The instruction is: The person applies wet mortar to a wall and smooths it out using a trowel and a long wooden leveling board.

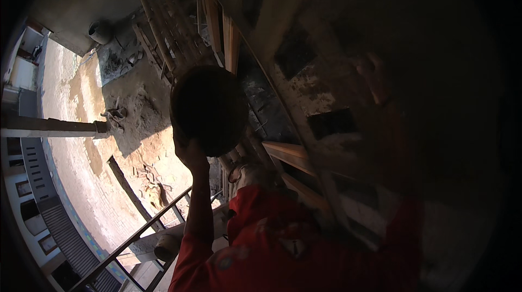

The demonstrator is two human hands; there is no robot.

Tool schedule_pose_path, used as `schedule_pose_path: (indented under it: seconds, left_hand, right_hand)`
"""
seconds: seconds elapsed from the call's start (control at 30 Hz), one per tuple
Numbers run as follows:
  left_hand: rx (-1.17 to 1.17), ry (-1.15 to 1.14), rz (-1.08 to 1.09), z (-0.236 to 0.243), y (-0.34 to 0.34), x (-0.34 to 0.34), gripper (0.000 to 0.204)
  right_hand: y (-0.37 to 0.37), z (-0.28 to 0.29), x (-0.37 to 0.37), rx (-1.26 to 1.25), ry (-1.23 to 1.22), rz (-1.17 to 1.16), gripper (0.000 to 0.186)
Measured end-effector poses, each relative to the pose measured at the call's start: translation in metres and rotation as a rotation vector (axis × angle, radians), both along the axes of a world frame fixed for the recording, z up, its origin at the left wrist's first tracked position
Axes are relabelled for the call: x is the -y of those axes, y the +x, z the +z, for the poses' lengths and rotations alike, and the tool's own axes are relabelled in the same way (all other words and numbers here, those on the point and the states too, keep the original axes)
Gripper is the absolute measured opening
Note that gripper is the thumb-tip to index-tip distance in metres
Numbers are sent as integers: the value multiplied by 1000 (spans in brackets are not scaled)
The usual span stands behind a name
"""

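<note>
My left hand (190, 153) grips the lower edge of a dark, round pan (209, 111), raised in front of me near the middle of the view. The pan's surface is in deep shadow, so whatever it may hold is hidden. Farther right, my right hand (372, 77) is lifted beside a rough, patchy wall (321, 93). Dimness and blur hide its fingers, and I cannot make out anything in it. Both arms have red sleeves, and a red garment (283, 232) fills the lower middle.
Bamboo poles (160, 25) stretch behind the pan, near wooden frames (231, 44). A metal railing (144, 229) crosses the lower left, with a bucket-like container (167, 247) beside it. Beyond lie sunlit ground with a heap of sand (142, 115) and a horizontal beam (51, 126). Another round vessel (100, 32) stands at upper left.
</note>
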State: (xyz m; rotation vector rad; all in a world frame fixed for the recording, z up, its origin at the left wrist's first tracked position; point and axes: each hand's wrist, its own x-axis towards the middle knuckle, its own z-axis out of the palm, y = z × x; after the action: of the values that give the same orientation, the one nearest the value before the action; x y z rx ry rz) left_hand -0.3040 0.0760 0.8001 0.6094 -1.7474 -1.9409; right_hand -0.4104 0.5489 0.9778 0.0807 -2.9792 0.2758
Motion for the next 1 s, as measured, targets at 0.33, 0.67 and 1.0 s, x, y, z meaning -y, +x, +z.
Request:
schedule_pose_path:
  seconds: [0.33, 0.67, 1.0]
  left_hand:
    - [80, -4, -106, 19, -12, -63, 54]
    - [1, 91, -284, 33, -15, -128, 58]
    - [-37, 115, -487, 64, -15, -158, 66]
  right_hand:
    - [92, 91, 52, -164, 361, 507, 27]
    - [144, -21, 141, 809, -1750, -111, 20]
    - [90, -70, 191, 430, -1860, -368, 23]
